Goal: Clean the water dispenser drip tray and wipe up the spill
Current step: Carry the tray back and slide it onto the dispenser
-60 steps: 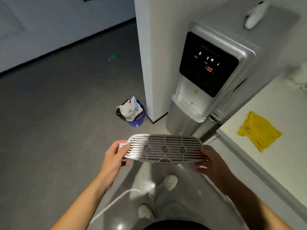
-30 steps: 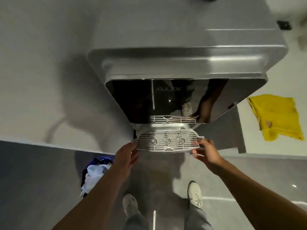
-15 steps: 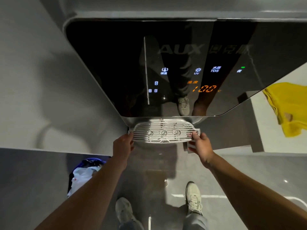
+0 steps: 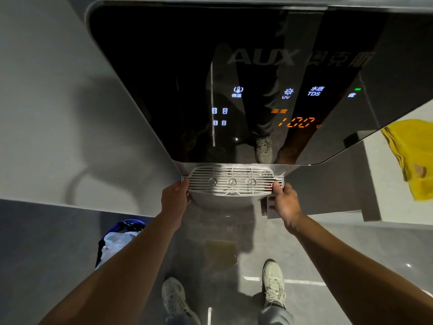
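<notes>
Nearest, the left hand [image 4: 175,198] and right hand [image 4: 284,202] each pinched one end of the slotted drip tray grille [image 4: 232,181], held level at the water dispenser [image 4: 234,90] recess beneath its black panel. Seating it well called for even pressure from both ends. Beyond, a yellow cloth [image 4: 412,158] lay on the counter [image 4: 379,174].

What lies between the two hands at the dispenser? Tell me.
In the head view, the slotted drip tray grille spans the gap: the left hand grips its left end, the right hand its right end.
</notes>
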Action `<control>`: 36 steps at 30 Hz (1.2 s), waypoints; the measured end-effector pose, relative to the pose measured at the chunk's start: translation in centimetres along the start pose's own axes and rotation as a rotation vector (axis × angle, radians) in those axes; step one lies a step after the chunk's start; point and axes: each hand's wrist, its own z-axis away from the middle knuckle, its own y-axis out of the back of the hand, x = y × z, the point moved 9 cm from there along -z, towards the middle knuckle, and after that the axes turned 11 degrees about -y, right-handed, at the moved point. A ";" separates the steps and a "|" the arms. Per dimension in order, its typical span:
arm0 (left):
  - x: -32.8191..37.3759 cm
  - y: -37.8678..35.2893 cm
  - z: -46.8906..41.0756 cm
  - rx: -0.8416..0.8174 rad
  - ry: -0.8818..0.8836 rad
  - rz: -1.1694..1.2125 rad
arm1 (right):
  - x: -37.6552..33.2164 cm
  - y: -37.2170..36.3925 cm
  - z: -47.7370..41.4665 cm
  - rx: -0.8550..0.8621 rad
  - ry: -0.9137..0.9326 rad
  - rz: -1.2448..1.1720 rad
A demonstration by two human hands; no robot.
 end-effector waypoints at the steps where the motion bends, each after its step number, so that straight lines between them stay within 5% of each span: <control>1: 0.0 0.0 -0.2 -0.010 0.000 -0.003 | 0.0 0.0 0.0 0.004 -0.002 -0.002; 11: 0.8 0.0 -0.1 -0.124 0.008 -0.201 | -0.4 0.4 1.3 0.014 -0.028 0.078; 17: 1.8 2.5 4.3 -0.053 0.091 -0.291 | -1.6 3.6 8.0 -0.019 -0.027 0.191; 22: 6.4 0.3 10.6 -0.405 -0.067 -0.400 | -6.1 8.7 17.6 -0.270 0.194 0.405; 28: 13.2 -3.0 17.8 -0.667 -0.462 -0.748 | -17.5 23.7 18.4 0.303 0.622 0.465; 33: 18.2 -8.4 21.7 -0.642 -0.573 -0.827 | -15.8 26.8 10.5 0.471 0.495 1.005; 36: 20.9 -12.5 24.2 -0.565 -0.582 -0.805 | -15.4 27.5 9.9 0.528 0.554 0.967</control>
